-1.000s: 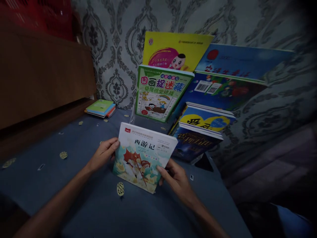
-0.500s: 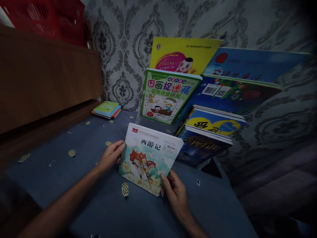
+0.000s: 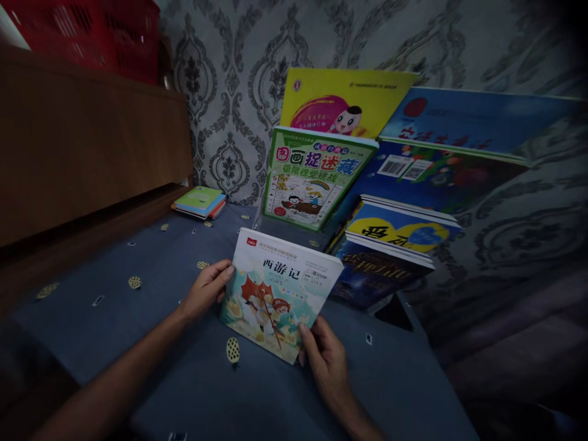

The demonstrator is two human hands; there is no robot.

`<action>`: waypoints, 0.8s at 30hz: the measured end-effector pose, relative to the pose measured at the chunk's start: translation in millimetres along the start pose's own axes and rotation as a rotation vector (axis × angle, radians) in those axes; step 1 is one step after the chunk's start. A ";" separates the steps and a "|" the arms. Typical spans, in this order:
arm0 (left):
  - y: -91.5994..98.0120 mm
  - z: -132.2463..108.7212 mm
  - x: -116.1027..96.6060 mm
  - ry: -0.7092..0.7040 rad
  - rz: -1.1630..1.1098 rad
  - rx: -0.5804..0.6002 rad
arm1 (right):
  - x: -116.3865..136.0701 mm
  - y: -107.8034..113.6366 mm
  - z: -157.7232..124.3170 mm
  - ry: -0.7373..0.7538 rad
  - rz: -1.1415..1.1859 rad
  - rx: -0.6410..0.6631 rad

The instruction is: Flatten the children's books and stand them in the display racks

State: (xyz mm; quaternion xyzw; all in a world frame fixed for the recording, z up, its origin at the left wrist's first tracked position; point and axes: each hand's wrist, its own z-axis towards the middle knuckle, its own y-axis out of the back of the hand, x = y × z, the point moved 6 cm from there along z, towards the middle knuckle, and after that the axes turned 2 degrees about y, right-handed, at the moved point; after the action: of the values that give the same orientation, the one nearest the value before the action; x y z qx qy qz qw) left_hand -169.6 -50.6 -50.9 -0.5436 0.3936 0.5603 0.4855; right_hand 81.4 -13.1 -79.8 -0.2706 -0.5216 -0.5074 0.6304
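A white and teal picture-cover book [image 3: 275, 300] is held between my two hands, its front cover facing me and its top leaning away. My left hand [image 3: 209, 286] grips the left edge, thumb towards the front and the other fingers partly hidden. On the lower right corner, my right hand [image 3: 325, 352] is closed with its thumb on the cover and fingers behind. Just beyond stands a green-bordered book [image 3: 316, 177] in a rack, with a yellow book [image 3: 344, 92] behind it.
To the right, the rack also bears blue books [image 3: 441, 171], a yellow and blue book [image 3: 395, 229] and a dark blue book [image 3: 372, 272]. A small stack of books [image 3: 199, 201] lies at the far left of the grey cloth [image 3: 174, 355]. A wooden cabinet [image 3: 92, 141] carries a red basket [image 3: 92, 37].
The view has shifted very slightly. Both hands keep their hold on the book, which stays in the same place.
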 end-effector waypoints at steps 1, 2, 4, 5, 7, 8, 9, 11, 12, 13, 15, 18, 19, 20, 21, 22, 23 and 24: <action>-0.3 -0.3 0.0 0.005 -0.003 -0.001 | 0.0 -0.1 -0.1 0.000 0.003 -0.002; -0.7 -0.7 0.0 0.011 -0.008 -0.003 | -0.1 -0.2 -0.1 0.001 0.006 -0.002; -1.3 -1.3 0.3 0.021 -0.019 -0.005 | -0.5 -0.9 0.0 0.001 0.007 0.004; -1.4 -1.4 0.5 0.025 -0.024 -0.007 | -0.8 -1.1 -0.1 0.001 0.007 0.006; -1.7 -1.5 0.9 0.027 -0.029 -0.009 | -1.7 -1.2 -0.2 -0.002 0.008 0.006; -1.8 -1.4 0.9 0.025 -0.030 -0.008 | -2.1 -1.1 -0.3 -0.003 0.010 0.004; -1.9 -1.3 0.7 0.024 -0.030 -0.007 | -2.5 -1.2 -0.5 -0.004 0.011 0.005; -2.0 -1.1 0.1 0.022 -0.033 -0.010 | -2.8 -1.5 -0.8 -0.004 0.012 0.010; -1.9 -1.1 -0.1 0.024 -0.035 -0.013 | -2.8 -1.8 -0.9 -0.005 0.012 0.014; -1.8 -1.2 -0.2 0.028 -0.037 -0.017 | -2.8 -2.0 -1.0 -0.006 0.012 0.017; -1.6 -1.4 0.1 0.039 -0.044 -0.022 | -2.6 -1.7 -1.2 -0.007 0.013 0.010; -1.5 -1.5 1.3 0.055 -0.057 -0.027 | -3.2 -1.5 -1.5 -0.007 0.009 0.006; -1.5 -1.4 1.7 0.058 -0.062 -0.028 | -3.9 -1.6 -1.6 -0.011 0.009 0.010; -1.7 -1.3 1.9 0.061 -0.066 -0.029 | -4.6 -1.6 -1.7 -0.014 0.010 0.012; -2.0 -1.2 2.0 0.062 -0.068 -0.028 | -5.2 -1.5 -1.8 -0.018 0.010 0.014; -2.3 -1.2 1.9 0.063 -0.071 -0.027 | -5.5 -1.4 -1.9 -0.020 0.011 0.016; -2.6 -1.2 2.0 0.065 -0.076 -0.025 | -5.4 -1.5 -1.9 -0.020 0.012 0.020; -2.6 -1.4 2.2 0.070 -0.083 -0.029 | -4.9 -1.5 -1.8 -0.018 0.012 0.024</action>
State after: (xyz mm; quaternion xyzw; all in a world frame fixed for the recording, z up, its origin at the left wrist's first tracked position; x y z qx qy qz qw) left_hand -166.7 -51.2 -53.0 -0.5855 0.3794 0.5261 0.4863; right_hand 81.0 -13.4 -85.3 -0.2708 -0.5316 -0.4950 0.6317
